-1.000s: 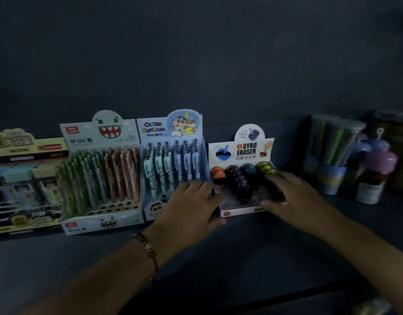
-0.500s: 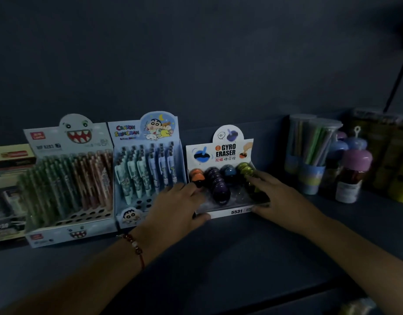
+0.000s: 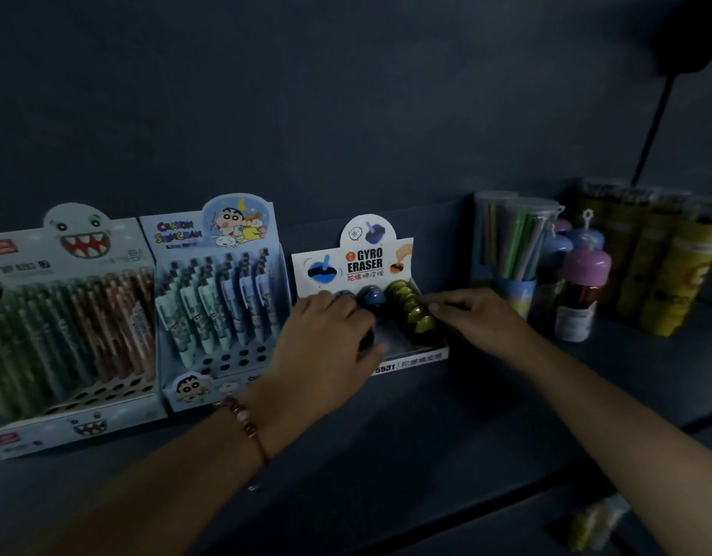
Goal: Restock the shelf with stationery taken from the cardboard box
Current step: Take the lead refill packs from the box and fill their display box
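Observation:
A white "GYRO ERASER" display box (image 3: 420, 357) stands on the dark shelf (image 3: 446, 435), holding rows of round erasers in blue (image 3: 372, 295) and yellow-green (image 3: 410, 305). My left hand (image 3: 326, 339) lies over the box's left rows and hides them, with the thumb near the front edge. My right hand (image 3: 474, 319) is at the box's right side; its curled fingertips pinch the right wall beside the yellow-green erasers. The cardboard box is out of view.
Left of the eraser box stand a Crayon Shinchan pen display (image 3: 218, 298) and a monster-face pen display (image 3: 69, 315). To the right are clear tubes of pencils (image 3: 515, 238), small bottles (image 3: 583, 290) and yellow canisters (image 3: 667, 258). A dark back wall closes the shelf.
My left hand has moved from the box's left side onto the erasers. My right hand's fingers have curled at the right wall. The view has shifted to the right.

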The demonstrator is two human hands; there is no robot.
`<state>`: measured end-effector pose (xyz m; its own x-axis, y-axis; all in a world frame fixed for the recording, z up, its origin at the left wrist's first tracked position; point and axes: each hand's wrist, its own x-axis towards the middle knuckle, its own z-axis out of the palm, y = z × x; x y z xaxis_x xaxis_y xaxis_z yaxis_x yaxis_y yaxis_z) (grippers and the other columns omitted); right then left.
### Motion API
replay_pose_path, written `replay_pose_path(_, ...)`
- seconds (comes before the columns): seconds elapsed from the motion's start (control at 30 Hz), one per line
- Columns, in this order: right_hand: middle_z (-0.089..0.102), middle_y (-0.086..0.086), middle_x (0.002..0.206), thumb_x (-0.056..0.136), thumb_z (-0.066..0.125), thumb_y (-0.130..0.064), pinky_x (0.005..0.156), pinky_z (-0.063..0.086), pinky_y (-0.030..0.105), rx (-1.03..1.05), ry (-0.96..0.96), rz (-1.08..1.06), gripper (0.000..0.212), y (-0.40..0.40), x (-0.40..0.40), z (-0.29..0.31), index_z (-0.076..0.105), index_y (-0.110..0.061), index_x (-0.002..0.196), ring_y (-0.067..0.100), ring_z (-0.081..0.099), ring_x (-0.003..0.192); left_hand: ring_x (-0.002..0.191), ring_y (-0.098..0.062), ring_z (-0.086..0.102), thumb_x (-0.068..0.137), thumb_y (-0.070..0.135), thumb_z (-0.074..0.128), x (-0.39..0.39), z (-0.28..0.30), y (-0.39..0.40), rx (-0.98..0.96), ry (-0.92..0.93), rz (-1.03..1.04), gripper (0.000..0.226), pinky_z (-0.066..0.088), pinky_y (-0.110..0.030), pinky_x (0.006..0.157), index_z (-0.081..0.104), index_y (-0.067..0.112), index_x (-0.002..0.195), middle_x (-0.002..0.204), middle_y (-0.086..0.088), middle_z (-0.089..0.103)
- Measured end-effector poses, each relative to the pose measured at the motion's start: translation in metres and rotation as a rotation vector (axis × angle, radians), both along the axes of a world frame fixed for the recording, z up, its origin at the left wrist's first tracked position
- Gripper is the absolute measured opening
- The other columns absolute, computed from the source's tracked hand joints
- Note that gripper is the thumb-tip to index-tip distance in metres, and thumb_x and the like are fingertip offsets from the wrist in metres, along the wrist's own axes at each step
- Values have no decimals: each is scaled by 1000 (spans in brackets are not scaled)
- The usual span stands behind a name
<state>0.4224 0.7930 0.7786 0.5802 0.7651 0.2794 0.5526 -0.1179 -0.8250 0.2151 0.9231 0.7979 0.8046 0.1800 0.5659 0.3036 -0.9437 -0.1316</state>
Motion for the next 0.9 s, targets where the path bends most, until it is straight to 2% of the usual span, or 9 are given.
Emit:
replay_pose_path(0.07, 75, -11, 91, 89, 70, -20, 81, 49, 13, -21, 40, 16, 12, 3, 5, 7, 77, -22, 98, -3, 66, 84, 102, -18, 54, 89, 55, 49, 25, -2, -11, -203, 26, -65, 39, 43, -36, 89, 65, 28, 112, 105, 5, 63)
replay_pose_path(0.13, 75, -10, 84, 86, 74, -22, 74, 50, 12, -93, 47, 41, 5, 5, 12, 18, 77, -25, 86, -3, 66, 76, 102, -17, 53, 90, 53, 56, 48, -8, -16, -306, -3, -101, 34, 41, -35, 89, 63, 30, 114, 106, 6, 61)
replay_pose_path(0.2, 75, -7, 81, 84, 76, -22, 71, 50, 15, -171, 24, 87, 5, 8, 18, 26, 76, -27, 82, -3, 63, 70, 95, -16, 55, 90, 49, 59, 61, -10, -19, -321, -77, -137, 27, 42, -34, 84, 64, 30, 108, 99, 9, 61)
replay_pose_path(0.27, 75, 0, 85, 85, 75, -19, 73, 52, 21, -195, 36, 130, 5, 10, 22, 28, 76, -23, 85, 3, 64, 72, 92, -15, 57, 90, 46, 62, 67, -11, -18, -342, -122, -148, 23, 43, -33, 80, 67, 29, 104, 98, 10, 63)
replay_pose_path(0.37, 75, 5, 87, 87, 72, -11, 74, 55, 21, -197, 85, 186, 7, 9, 23, 28, 75, -16, 90, 6, 66, 76, 92, -16, 54, 89, 45, 63, 69, -13, -14, -338, -89, -149, 24, 42, -33, 80, 70, 25, 100, 94, 5, 64)
replay_pose_path(0.47, 74, 1, 83, 88, 71, -11, 68, 55, 19, -182, 82, 191, 7, 7, 23, 24, 75, -15, 92, 3, 66, 73, 92, -15, 52, 88, 43, 66, 68, -12, -15, -369, -74, -162, 23, 44, -35, 81, 71, 22, 95, 88, 6, 62)
replay_pose_path(0.6, 72, -5, 75, 89, 70, -12, 61, 53, 16, -156, 40, 143, 7, 7, 19, 18, 74, -18, 87, -3, 63, 64, 83, -13, 61, 87, 39, 69, 66, -10, -21, -498, -71, -158, 20, 52, -37, 75, 72, 21, 96, 85, 6, 64)
replay_pose_path(0.8, 68, -14, 66, 91, 67, -15, 57, 46, 11, -157, -67, 117, 11, 5, 13, 16, 72, -22, 85, -7, 57, 56, 85, -16, 63, 89, 40, 66, 65, -9, -23, -421, -22, -125, 23, 52, -38, 75, 69, 19, 98, 89, 2, 69)
replay_pose_path(0.9, 70, -11, 76, 91, 67, -21, 64, 47, 14, -202, -203, 88, 8, 6, 11, 18, 71, -27, 87, -6, 58, 62, 86, -17, 62, 89, 39, 66, 65, -3, -25, -384, 15, -109, 22, 52, -37, 75, 69, 18, 95, 89, 0, 68)
